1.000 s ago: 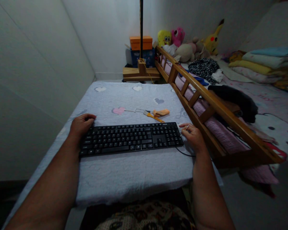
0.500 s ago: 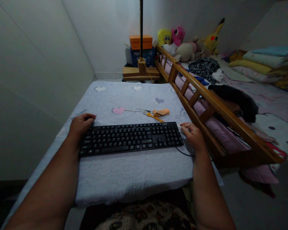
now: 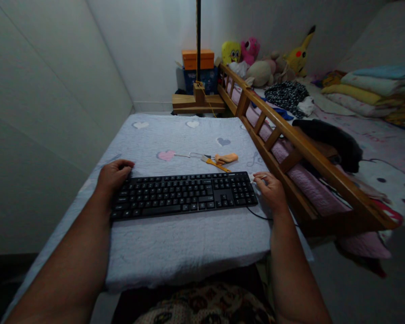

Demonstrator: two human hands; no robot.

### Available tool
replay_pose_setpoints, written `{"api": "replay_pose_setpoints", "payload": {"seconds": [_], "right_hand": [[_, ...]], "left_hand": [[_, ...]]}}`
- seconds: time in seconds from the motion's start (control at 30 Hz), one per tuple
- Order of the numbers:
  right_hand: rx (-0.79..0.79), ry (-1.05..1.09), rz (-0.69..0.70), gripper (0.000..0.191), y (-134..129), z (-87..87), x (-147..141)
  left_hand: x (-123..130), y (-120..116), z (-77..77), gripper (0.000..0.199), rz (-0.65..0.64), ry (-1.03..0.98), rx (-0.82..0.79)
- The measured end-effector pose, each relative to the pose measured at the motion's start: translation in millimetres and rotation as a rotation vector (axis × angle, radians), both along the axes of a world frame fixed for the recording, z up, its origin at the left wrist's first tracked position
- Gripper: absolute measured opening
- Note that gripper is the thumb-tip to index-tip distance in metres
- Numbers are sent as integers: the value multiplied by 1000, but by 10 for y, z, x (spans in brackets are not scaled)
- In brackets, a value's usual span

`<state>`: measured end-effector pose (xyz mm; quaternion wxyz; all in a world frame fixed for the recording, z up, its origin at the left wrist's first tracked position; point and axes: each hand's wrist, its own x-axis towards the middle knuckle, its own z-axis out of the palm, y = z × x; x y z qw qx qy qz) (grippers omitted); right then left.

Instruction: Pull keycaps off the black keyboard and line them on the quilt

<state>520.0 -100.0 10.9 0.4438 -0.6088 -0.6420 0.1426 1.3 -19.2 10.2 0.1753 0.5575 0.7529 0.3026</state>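
Note:
A black computer keyboard (image 3: 185, 195) lies flat on the cloth-covered table in front of me. At its left end rests my left hand (image 3: 114, 176), closed with curled fingers and the thumb against them. Whatever it may grip is hidden. My right hand (image 3: 269, 186) is beside the number-pad end, its thumb and fingers pinched on a thin whitish thing too small to name. Behind the keyboard is a small flat brush (image 3: 216, 164) with a yellow handle. It lies across a bent-wire tool with an orange handle (image 3: 227, 158).
A pale cloth with heart patterns (image 3: 189, 238) covers the table. The keyboard's cable (image 3: 258, 217) runs under my right forearm. Along the right side stands a wooden bed rail (image 3: 290, 130); stuffed toys (image 3: 261, 72) and folded bedding (image 3: 374, 85) lie beyond. A wooden stand (image 3: 199, 103) with a pole is behind.
Almost nothing differs. My right hand's fingers have shifted very slightly, and the thin whitish thing shows less beside the keyboard. The keyboard and tools stay in place.

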Motion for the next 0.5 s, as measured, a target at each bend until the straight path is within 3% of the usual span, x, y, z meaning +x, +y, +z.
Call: {"api": "replay_pose_setpoints", "payload": {"seconds": [0.5], "right_hand": [[21, 2, -9, 21, 13, -7, -34]], "left_hand": [[-38, 25, -65, 48, -5, -11, -2]]}}
